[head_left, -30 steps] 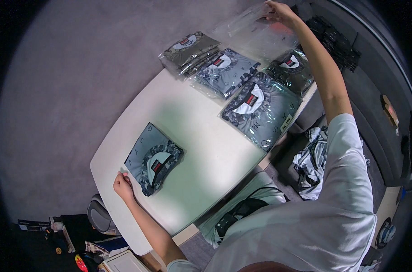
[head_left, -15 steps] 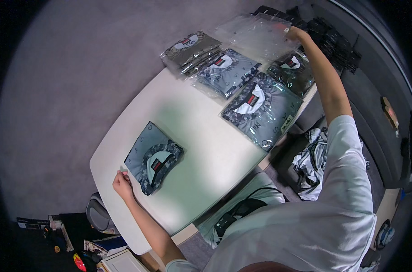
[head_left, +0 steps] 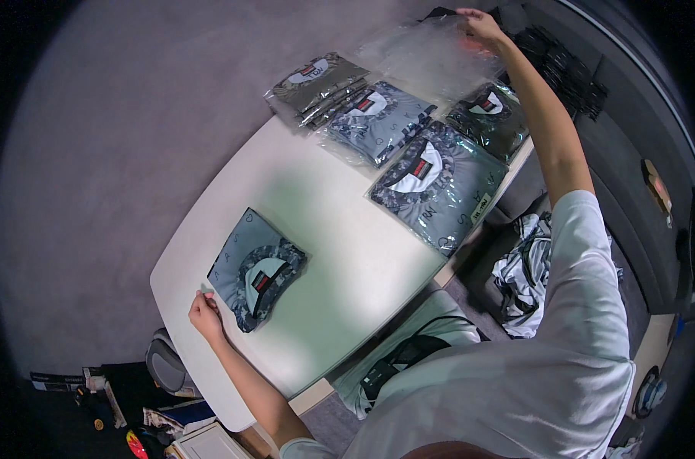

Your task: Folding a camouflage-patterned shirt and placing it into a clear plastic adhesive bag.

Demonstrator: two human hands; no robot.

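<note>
A folded grey shirt with a camouflage collar (head_left: 232, 249) lies on the white table (head_left: 340, 321). My left hand (head_left: 206, 310) rests beside its left edge, fingers curled closed; what they hold, if anything, is hidden. At the table's far end my right hand (head_left: 481, 30) pinches the edge of some clear plastic bags (head_left: 416, 57), with something reddish showing beneath them. Bagged folded shirts lie between my hands: an olive stack (head_left: 313, 80), blue-grey camouflage ones (head_left: 382, 130), a dark one (head_left: 489, 134) and a larger grey one (head_left: 454, 199) nearest me.
A grey sofa (head_left: 623, 206) runs along the right, with dark packages (head_left: 561, 76) heaped at its far part. A white-and-black garment bundle (head_left: 519, 287) sits beside the table. A grey rounded object (head_left: 170, 359) and assorted items (head_left: 194, 440) are at lower left. Grey carpet (head_left: 118, 176) surrounds the table.
My right hand dipped down and rightward at the bag pile, then rose back up and leftward, the bags' edge shifting with it. My left hand has barely moved.
</note>
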